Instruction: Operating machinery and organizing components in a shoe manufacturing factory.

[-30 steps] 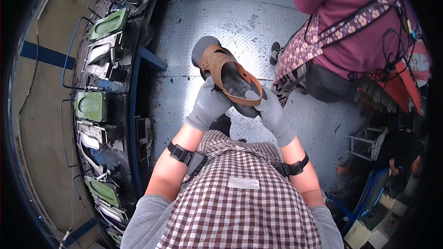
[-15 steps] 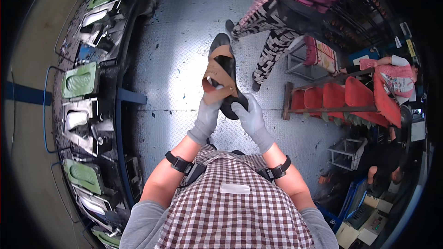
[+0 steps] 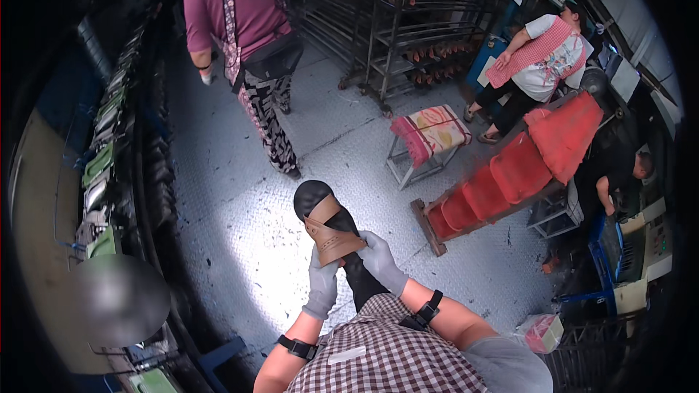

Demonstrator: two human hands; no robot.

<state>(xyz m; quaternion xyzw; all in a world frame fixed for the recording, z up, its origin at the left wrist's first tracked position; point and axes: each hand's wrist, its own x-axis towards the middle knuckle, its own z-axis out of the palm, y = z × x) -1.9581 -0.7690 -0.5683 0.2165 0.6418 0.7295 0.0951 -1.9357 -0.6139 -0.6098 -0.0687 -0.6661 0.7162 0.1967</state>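
Observation:
In front of my body I hold a sandal with wide tan straps (image 3: 339, 244) around a black foot-shaped form (image 3: 312, 195). Its rounded black end points away from me and a little left. My left hand (image 3: 322, 282), in a grey glove, grips the near tan strap from the left and below. Also gloved in grey, my right hand (image 3: 380, 256) is closed at the right side of the same strap. The fingertips of both hands are partly hidden behind the sandal.
Along the left runs a row of metal and green moulds (image 3: 98, 193). A red sloping rack (image 3: 502, 182) stands right, beside a stool with a patterned cushion (image 3: 433, 131). Shoe racks (image 3: 429, 29) stand at the back. One person (image 3: 255, 36) is far left; others (image 3: 557, 51) are at right.
My view has swung, so the red rack and shoe racks show more fully. The person in purple has moved away toward the far left. The sandal's straps have turned in my hands.

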